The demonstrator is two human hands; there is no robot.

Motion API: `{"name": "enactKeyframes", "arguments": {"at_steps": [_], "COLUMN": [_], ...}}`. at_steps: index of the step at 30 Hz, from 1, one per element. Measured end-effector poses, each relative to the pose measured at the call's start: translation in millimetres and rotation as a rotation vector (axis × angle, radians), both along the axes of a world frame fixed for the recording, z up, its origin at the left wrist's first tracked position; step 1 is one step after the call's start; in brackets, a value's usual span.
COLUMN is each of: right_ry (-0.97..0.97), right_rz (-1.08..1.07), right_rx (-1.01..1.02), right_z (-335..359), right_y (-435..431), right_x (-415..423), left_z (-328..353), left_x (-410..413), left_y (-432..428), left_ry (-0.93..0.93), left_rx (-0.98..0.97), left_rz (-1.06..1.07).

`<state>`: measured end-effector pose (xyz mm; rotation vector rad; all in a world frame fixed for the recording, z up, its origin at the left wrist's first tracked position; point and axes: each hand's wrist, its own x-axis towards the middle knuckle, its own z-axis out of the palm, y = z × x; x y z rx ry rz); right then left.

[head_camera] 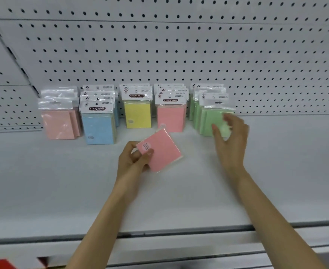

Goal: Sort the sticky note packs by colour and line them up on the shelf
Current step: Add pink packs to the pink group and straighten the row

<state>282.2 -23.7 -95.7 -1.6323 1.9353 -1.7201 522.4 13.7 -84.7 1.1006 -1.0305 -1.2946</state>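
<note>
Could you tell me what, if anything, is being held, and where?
Left hand pinches the pink pack by its left corner; right hand at the green packs, blurred, cannot tell.

Left hand (134, 159) pinching pink pack (162, 152), right hand (231, 138) blurred against front green pack (207, 123), white shelf (62, 181)

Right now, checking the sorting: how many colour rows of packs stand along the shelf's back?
5: pale pink row far left, then blue row, yellow row, deeper pink row, and green row far right. Packs behind each front one are partly hidden.
</note>
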Motion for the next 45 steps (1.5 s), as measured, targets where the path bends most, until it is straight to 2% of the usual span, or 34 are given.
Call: {"name": "enactKeyframes", "arguments": {"at_steps": [2,4,6,12,20,24,27,32,37,40,45], "right_ry": [-0.116,-0.234,-0.309,-0.548,-0.639,-0.807,-0.92,-0.961,-1.003,-1.052,-0.942], "right_rz": [0.281,0.594,0.746,0.804,0.812,0.848,0.993,1.194,1.16,1.068,0.599], "right_rx": [0.119,0.337,0.458,0.543,0.506,0.528,0.638,0.754,0.814,0.722,0.418], "right_z": [5.0,7.2,11.1,18.4,17.3,17.0,16.4,13.2,14.8,13.8,16.8], "right_y": [15.0,23.0,25.4,27.6,30.2,29.7,30.2,33.2,35.2,32.9,29.0], "right_x": [30.8,57.7,73.5,79.3,74.4,65.0,53.6,51.2,48.3,47.5,52.5], "left_z": [0.9,2.4,3.3,0.4,-5.4,-4.9,-5.8,-7.2,-5.2,-5.6,-9.0], "left_x": [-0.1,-1.2,-2.1,-0.8,1.0,-0.8,-0.5,0.9,3.1,2.1,2.3], "left_y": [-1.9,-2.7,-2.9,-3.2,-4.9,-4.4,-4.7,-4.4,-2.4,-3.5,-13.9], "left_ry": [0.033,0.062,0.079,0.103,0.072,0.057,0.046,0.013,0.046,0.068,-0.019], "left_rx": [0.005,0.005,0.001,-0.042,-0.061,-0.057,-0.067,-0.071,-0.088,-0.079,-0.083], "left_rz": [-0.012,-0.021,-0.022,0.014,0.013,0.007,-0.026,-0.094,-0.148,-0.101,-0.098]}}
